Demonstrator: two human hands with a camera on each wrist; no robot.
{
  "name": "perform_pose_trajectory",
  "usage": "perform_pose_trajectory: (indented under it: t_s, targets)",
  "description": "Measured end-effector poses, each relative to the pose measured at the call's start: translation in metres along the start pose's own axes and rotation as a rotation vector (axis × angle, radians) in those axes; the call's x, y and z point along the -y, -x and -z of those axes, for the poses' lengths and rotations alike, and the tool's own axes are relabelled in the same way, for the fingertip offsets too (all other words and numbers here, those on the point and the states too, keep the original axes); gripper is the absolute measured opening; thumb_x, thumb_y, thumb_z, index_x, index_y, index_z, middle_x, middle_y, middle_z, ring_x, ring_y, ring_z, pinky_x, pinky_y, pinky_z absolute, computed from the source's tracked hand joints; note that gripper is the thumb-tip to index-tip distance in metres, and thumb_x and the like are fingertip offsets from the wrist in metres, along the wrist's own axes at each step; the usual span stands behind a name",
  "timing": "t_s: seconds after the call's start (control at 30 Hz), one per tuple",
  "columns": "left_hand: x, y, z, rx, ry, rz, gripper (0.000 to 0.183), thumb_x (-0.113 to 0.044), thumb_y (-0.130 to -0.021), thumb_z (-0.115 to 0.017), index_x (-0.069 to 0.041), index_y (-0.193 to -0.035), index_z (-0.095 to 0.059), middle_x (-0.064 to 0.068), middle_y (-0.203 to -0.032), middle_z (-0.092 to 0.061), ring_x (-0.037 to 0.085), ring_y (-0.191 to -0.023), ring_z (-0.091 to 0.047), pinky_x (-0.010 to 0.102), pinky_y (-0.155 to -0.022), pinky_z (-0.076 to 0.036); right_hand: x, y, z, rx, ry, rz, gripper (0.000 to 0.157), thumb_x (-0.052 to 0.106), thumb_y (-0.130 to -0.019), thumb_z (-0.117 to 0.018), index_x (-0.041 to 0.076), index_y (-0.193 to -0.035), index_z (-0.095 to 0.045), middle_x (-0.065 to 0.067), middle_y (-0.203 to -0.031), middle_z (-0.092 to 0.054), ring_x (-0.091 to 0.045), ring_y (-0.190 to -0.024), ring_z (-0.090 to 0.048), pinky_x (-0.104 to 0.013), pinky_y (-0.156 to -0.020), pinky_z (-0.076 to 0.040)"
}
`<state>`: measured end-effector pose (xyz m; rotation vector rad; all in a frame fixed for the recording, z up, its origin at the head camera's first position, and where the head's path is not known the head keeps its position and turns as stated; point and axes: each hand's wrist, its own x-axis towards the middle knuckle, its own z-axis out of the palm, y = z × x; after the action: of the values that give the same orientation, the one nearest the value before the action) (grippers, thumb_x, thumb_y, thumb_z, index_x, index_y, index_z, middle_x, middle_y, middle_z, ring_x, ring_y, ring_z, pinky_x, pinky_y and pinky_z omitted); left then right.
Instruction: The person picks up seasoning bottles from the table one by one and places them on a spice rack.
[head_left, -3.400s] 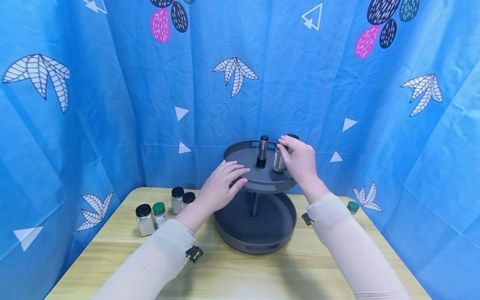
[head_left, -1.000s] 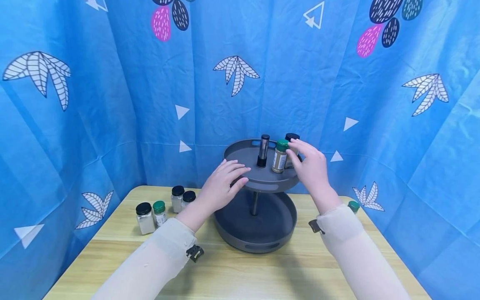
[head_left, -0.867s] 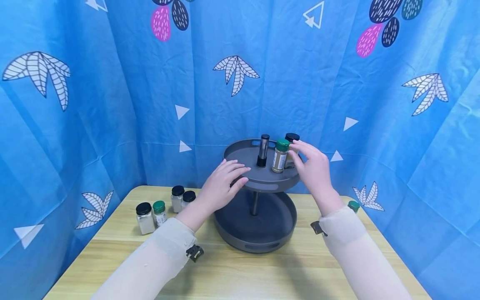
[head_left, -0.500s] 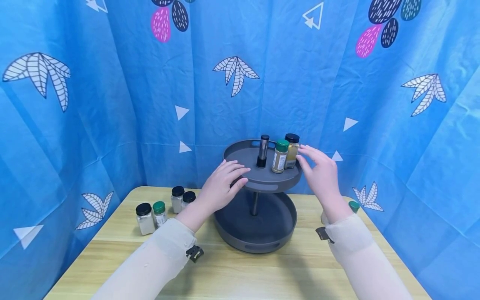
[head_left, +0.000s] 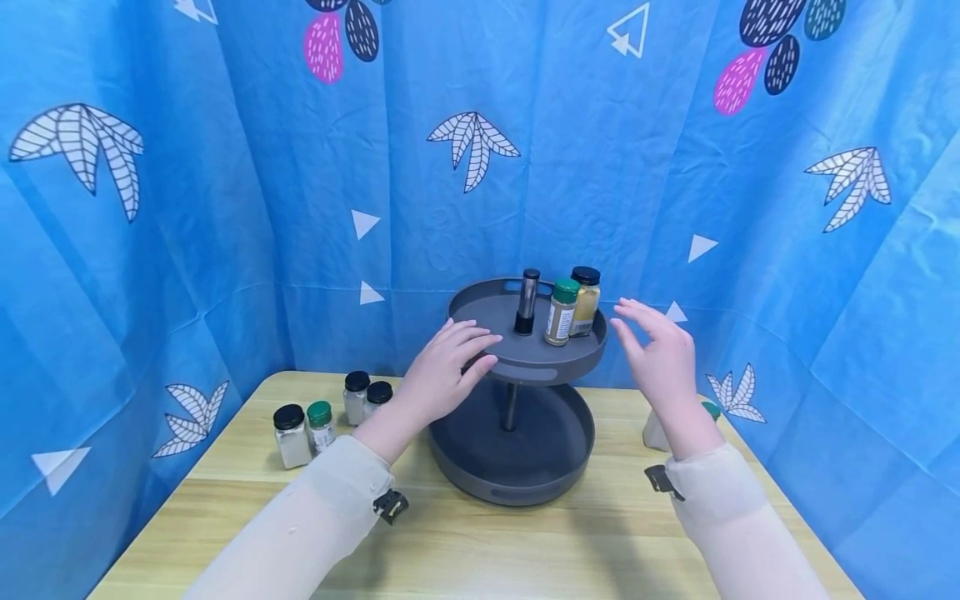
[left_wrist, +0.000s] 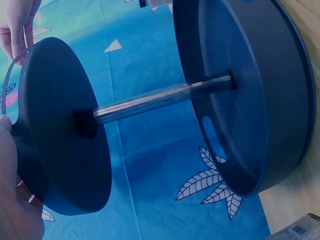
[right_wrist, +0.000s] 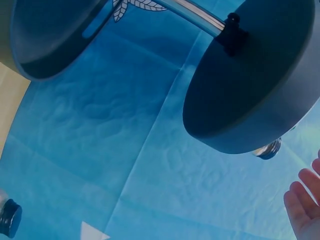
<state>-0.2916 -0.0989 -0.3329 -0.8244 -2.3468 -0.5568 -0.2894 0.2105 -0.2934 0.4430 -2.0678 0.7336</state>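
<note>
My left hand [head_left: 441, 371] holds the near left rim of the dark grey two-tier tray [head_left: 540, 372], its fingers over the edge and the thumb at the outer wall. In the left wrist view that hand [left_wrist: 20, 200] is at the upper tier's edge, partly behind it. My right hand [head_left: 663, 358], fingers relaxed and holding nothing, is in the air just right of the upper tier. On that tier stand a green-capped spice jar [head_left: 559, 321] and, touching or close behind it, a black-capped jar with yellow contents [head_left: 585, 308]. The right wrist view shows my right fingertips [right_wrist: 300, 200] apart from the tray.
Left on the wooden table [head_left: 480, 554] stand several jars: a black-capped one [head_left: 292, 446], a green-capped one [head_left: 321, 427] and others behind. A pale jar [head_left: 655, 435] and a green cap [head_left: 711, 409] show partly behind my right wrist. A patterned blue curtain [head_left: 480, 225] surrounds the table.
My right hand has let go of the green-capped spice jar and moved right, away from the tray, uncovering the black-capped jar. The left hand has stayed at the rim.
</note>
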Motion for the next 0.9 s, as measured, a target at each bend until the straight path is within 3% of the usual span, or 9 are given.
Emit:
perform_pose_trajectory:
  t_s: [0.33,0.9]
  targets:
    - [0.0,0.001,0.001,0.0,-0.004,0.008,0.04,-0.041,-0.104,-0.051,-0.021,-0.137,-0.063,0.002,-0.138,-0.061,0.022,-0.142,-0.041,0.046,-0.123,-0.019,-0.006,0.008,0.001,-0.012,0.016,0.008,0.027,0.01,-0.091,-0.074,0.005,-0.118,-0.074,-0.013,-0.126,-0.069,-0.033,-0.12,-0.063,-0.053,-0.1,-0.049]
    - [0.001,-0.001,-0.001,0.007,-0.005,0.002,0.04,-0.042,-0.104,-0.051,-0.021,-0.137,-0.063,0.001,-0.137,-0.061,0.021,-0.141,-0.041,0.046,-0.123,-0.019,-0.024,0.022,0.008,-0.002,0.018,-0.06,0.025,0.011,-0.094,-0.072,0.004,-0.117,-0.074,-0.013,-0.126,-0.068,-0.035,-0.118,-0.063,-0.055,-0.1,-0.049]
